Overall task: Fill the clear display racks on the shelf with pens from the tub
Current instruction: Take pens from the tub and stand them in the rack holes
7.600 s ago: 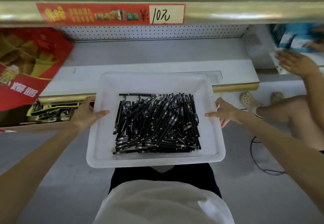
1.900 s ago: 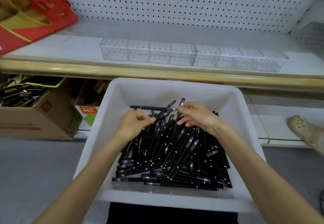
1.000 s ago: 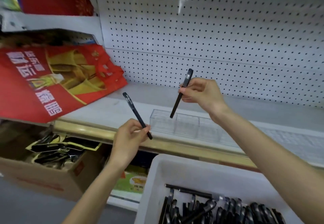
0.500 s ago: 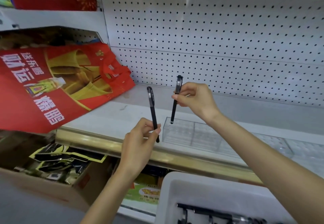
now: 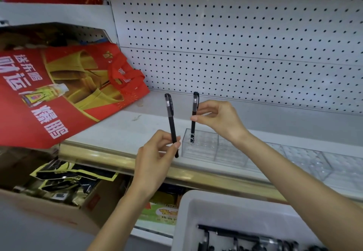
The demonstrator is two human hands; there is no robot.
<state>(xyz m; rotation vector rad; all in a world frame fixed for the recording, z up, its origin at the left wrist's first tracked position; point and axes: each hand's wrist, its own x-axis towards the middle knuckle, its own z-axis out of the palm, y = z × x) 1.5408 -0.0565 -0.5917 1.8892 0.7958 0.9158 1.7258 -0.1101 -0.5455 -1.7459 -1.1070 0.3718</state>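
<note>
On my right hand (image 5: 218, 122) the fingers (image 5: 206, 111) pinch a pen (image 5: 194, 111) whose tip has just sunk into the corner hole of the rack (image 5: 206, 149) below them: the first one going in. On my left hand (image 5: 155, 159) the fingers (image 5: 167, 145) pinch a second pen (image 5: 170, 120) upright alongside; the tub (image 5: 188, 199) waits beneath.

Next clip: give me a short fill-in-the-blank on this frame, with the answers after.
The right hand pinches a pen whose tip is in the row's ___ clear rack.
The left hand holds a second pen, coloured ___.
The bag lying on the shelf is ___.
Answers: leftmost, black, red.
</note>
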